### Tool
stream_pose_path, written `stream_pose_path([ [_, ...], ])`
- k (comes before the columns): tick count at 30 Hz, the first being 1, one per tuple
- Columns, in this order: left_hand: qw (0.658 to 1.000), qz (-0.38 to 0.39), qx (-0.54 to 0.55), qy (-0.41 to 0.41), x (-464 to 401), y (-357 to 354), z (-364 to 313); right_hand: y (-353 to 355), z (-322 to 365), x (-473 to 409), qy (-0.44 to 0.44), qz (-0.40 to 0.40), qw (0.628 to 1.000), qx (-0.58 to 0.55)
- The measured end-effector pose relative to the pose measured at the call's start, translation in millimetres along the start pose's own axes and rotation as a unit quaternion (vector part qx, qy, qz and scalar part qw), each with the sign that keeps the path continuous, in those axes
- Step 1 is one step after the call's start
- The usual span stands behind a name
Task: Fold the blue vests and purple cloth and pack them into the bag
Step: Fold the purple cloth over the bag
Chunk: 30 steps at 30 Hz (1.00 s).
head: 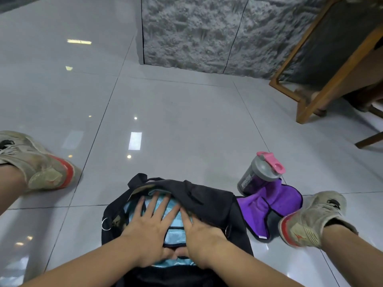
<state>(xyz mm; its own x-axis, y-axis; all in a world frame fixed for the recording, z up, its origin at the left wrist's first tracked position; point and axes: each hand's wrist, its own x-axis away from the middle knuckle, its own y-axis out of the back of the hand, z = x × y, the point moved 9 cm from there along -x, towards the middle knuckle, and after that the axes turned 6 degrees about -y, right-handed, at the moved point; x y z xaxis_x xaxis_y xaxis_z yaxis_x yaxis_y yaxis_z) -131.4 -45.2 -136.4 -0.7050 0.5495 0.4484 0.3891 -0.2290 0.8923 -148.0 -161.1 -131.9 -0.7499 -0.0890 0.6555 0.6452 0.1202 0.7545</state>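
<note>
Both palms down, left hand (152, 228) splayed flat and right hand (200, 232) flat beside it, pressing the blue vests (173, 232) into the black bag (209, 200) at lower centre, though they may spring up, and the purple cloth (273, 204) lies unfolded at lower right.

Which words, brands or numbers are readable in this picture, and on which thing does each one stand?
"MYPROTEIN": on the side of the shaker bottle, printed along its length; a smaller line beside it is too blurred to read.
White tag on the purple cloth: too small to read.
Bag, shoes: no readable text.
</note>
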Motion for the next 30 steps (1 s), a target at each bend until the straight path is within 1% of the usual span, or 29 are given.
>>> stream_pose_path([
  [1,1.000,0.024,-0.016,0.005,2,4,-1,3,0,2,0.002,0.002,1.000,-0.002],
  [4,0.999,0.045,-0.024,0.018,5,19,-2,18,1,13,0.024,-0.017,0.999,-0.027],
  [6,0.998,0.061,-0.020,0.008,5,33,-7,31,0,21,0.041,-0.032,0.995,-0.085],
  [8,0.996,0.089,0.017,-0.006,6,47,-12,50,2,28,0.068,-0.045,0.986,-0.144],
  [9,0.993,0.106,0.040,-0.016,7,56,-17,65,1,36,0.096,-0.066,0.978,-0.175],
  [11,0.988,0.122,0.090,-0.029,6,81,-28,99,-11,56,0.136,-0.124,0.948,-0.261],
  [12,0.987,0.105,0.116,-0.038,2,96,-34,115,-26,64,0.134,-0.149,0.926,-0.319],
  [14,0.985,0.042,0.159,-0.047,-6,131,-42,141,-68,75,0.091,-0.192,0.869,-0.447],
  [15,0.982,0.005,0.185,-0.043,-10,145,-44,146,-93,77,0.058,-0.212,0.841,-0.494],
  [16,0.976,-0.038,0.214,-0.031,-16,158,-44,146,-118,76,0.025,-0.225,0.823,-0.521],
  [17,0.968,-0.080,0.237,-0.015,-20,167,-42,137,-140,69,-0.006,-0.224,0.820,-0.527],
  [18,0.961,-0.117,0.252,-0.004,-25,175,-41,123,-162,60,-0.039,-0.214,0.827,-0.518],
  [19,0.955,-0.145,0.260,0.006,-29,178,-41,105,-182,47,-0.076,-0.197,0.845,-0.491],
  [21,0.944,-0.185,0.271,0.024,-36,180,-39,59,-219,25,-0.183,-0.155,0.888,-0.393],
  [23,0.931,-0.211,0.296,0.038,-43,176,-36,19,-245,15,-0.270,-0.126,0.904,-0.306],
  [25,0.923,-0.218,0.315,0.047,-48,168,-33,-21,-254,-2,-0.302,-0.069,0.908,-0.283],
  [27,0.922,-0.209,0.322,0.050,-53,158,-31,-52,-255,-18,-0.312,-0.021,0.911,-0.269],
  [30,0.918,-0.195,0.340,0.053,-60,144,-28,-61,-253,-23,-0.339,-0.001,0.903,-0.265],
])
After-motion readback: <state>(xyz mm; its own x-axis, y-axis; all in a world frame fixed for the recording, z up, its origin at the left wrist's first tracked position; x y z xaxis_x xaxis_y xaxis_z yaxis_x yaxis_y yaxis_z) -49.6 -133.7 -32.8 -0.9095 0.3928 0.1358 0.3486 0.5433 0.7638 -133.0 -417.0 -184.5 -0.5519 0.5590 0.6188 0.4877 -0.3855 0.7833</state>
